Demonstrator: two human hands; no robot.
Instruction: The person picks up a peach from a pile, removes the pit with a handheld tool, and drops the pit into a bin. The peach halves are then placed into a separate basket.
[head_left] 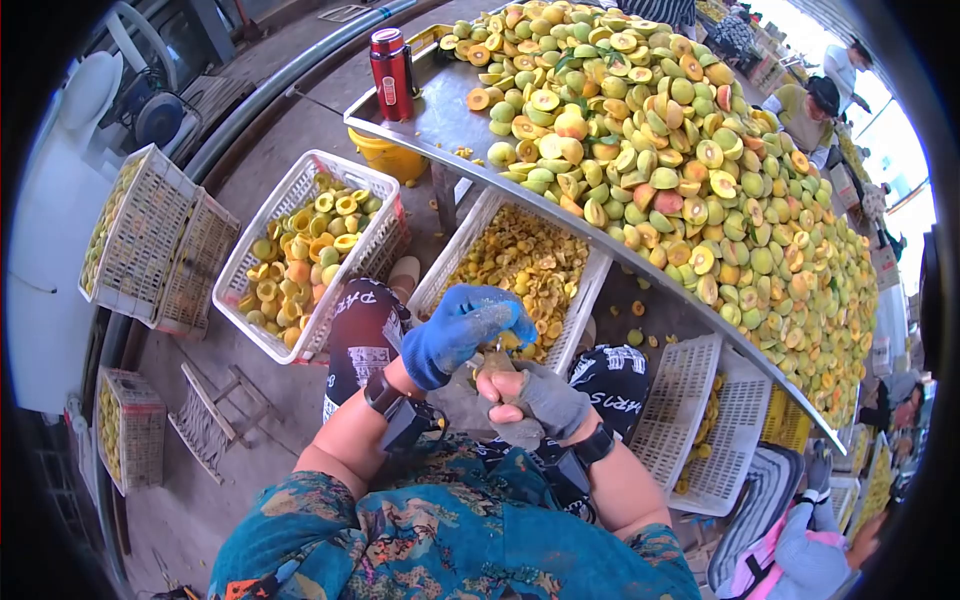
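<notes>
My left hand (465,330), in a blue glove dusted with residue, is raised with its fingers curled over and pressed together. A bit of yellow shows under its fingertips, but I cannot tell what it holds. Close below and to the right is my right hand (540,398), in a grey glove that leaves fingertips bare. It is closed round a small hand tool with a brownish handle (497,366), whose tip points up toward the blue glove. Beneath both hands, between my knees, stands a white crate (598,275) of yellow peach scraps (525,255).
A metal table (450,130) bears a big heap of halved peaches (640,140) and a red thermos (391,75). A white crate of peach halves (235,290) stands left, a yellow bucket (385,155) under the table. Stacked crates (690,400) are right. Other people (805,115) work beyond.
</notes>
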